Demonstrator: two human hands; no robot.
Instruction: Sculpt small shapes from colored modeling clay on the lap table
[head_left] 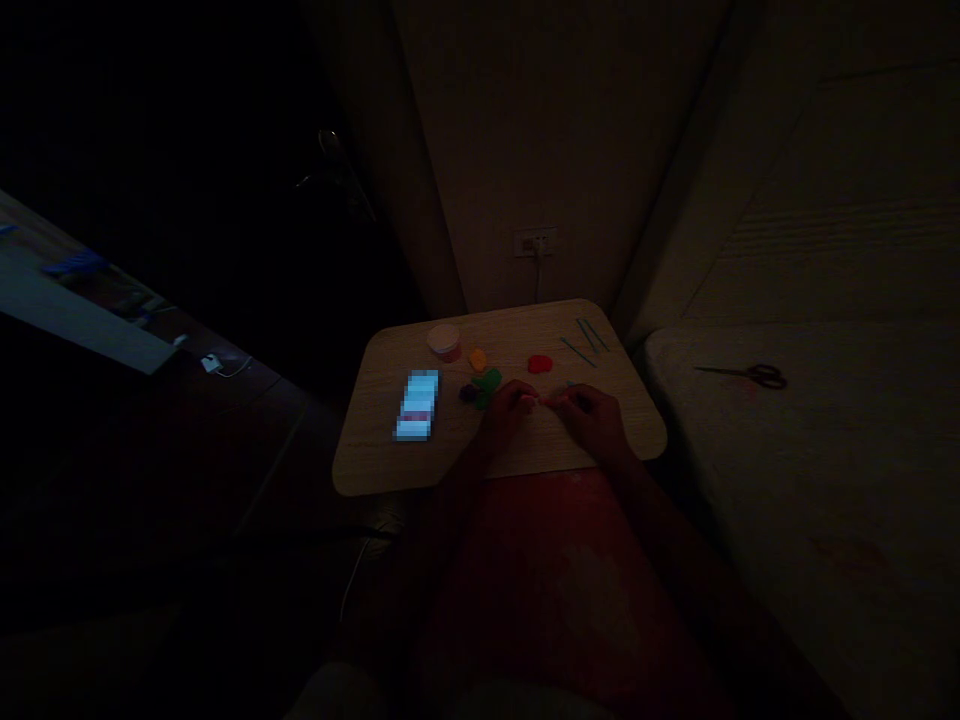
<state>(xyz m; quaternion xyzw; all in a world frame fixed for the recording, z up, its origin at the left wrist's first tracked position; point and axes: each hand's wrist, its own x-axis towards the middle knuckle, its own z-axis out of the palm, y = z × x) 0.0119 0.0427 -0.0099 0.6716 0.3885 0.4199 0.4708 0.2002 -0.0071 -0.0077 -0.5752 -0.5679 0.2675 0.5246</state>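
Over the near half of a small wooden table (397, 470), my left hand (511, 408) and my right hand (596, 418) meet with fingertips pinched close together. A tiny reddish piece (540, 401) shows between them; the dim light hides its exact kind. Just beside my left hand lie a green lump (489, 379) and a dark purple lump (468, 393), which look like modelling clay. A yellow-orange lump (478, 360) sits behind these. Beyond my hands is a red lump (539, 364). Several thin greenish sticks (579, 352) lie at the back right.
A lit phone (418, 405) lies on the table's left side. Behind it stands a lidded tub (445, 343). Scissors (750, 375) rest on the pale surface (810, 470) to the right. A wall socket (535, 242) with a plugged cable is behind the table.
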